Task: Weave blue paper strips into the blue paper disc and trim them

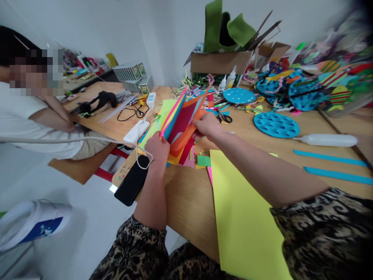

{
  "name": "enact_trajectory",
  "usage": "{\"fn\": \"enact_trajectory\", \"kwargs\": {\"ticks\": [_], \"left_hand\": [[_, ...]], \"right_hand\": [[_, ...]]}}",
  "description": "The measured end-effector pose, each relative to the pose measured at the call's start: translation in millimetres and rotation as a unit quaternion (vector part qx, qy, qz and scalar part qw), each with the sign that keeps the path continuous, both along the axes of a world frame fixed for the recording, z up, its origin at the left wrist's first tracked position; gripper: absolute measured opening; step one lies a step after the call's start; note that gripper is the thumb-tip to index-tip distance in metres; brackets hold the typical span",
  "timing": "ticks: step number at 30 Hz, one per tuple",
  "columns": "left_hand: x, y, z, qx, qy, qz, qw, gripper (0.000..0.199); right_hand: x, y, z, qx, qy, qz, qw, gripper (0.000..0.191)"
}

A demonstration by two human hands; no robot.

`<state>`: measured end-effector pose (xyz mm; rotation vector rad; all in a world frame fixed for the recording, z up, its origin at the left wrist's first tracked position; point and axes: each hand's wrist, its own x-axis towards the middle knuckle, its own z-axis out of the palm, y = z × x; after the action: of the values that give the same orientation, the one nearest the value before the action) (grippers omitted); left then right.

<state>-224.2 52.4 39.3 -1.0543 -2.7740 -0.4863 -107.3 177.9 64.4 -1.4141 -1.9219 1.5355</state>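
Several sheets of coloured paper stand fanned out above the table between my hands. My left hand is closed on the left part of the bundle, where pink, yellow and blue sheets lie together. On the other side, my right hand pinches the orange sheets, and its fingertips are partly hidden. Under and behind the bundle lies light green paper. A large yellow sheet rests flat on the table below my right forearm. Scissors with black handles lie just beyond my right hand.
A black phone and a white power bank with a cable lie left of my left hand. To the right are a blue dotted disc, a white glue bottle and blue strips. A person sits at the left.
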Motion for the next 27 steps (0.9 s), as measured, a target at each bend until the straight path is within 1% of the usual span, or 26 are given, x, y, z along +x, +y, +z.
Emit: {"fn": "enact_trajectory", "kwargs": {"ticks": [4, 6, 8, 11, 14, 18, 21, 24, 27], "left_hand": [[1, 1, -0.4, -0.018, -0.001, -0.001, 1.0, 0.029], [2, 1, -0.6, -0.025, -0.002, -0.001, 1.0, 0.028], [3, 1, -1.4, -0.029, -0.001, -0.01, 1.0, 0.028], [4, 2, -3.6, -0.036, 0.001, -0.026, 0.999, 0.027], [4, 2, -5.7, -0.043, 0.001, -0.031, 0.999, 0.026], [4, 3, -7.6, -0.043, -0.001, -0.031, 0.999, 0.029], [3, 3, -8.2, -0.038, 0.002, -0.035, 0.999, 0.029], [3, 3, -8.3, -0.039, 0.003, -0.039, 0.998, 0.027], [3, 3, -8.5, -0.041, 0.008, -0.042, 0.998, 0.028]], "right_hand": [[23, -4, -4.1, -0.035, 0.052, -0.037, 0.997, 0.016], [30, -5, -8.1, -0.054, 0.08, -0.059, 0.994, 0.018], [36, -4, -9.9, -0.058, 0.088, -0.066, 0.992, 0.021], [51, -3, -7.9, -0.07, 0.102, -0.069, 0.99, 0.024], [73, -1, -5.6, -0.089, 0.114, -0.075, 0.987, 0.024], [108, -1, -9.2, -0.123, 0.118, -0.079, 0.982, 0.019], [139, -5, -12.6, -0.13, 0.127, -0.066, 0.981, 0.015], [177, -15, -12.8, -0.152, 0.119, -0.039, 0.98, 0.015], [215, -31, -13.6, -0.205, 0.118, -0.027, 0.971, 0.017]]}}
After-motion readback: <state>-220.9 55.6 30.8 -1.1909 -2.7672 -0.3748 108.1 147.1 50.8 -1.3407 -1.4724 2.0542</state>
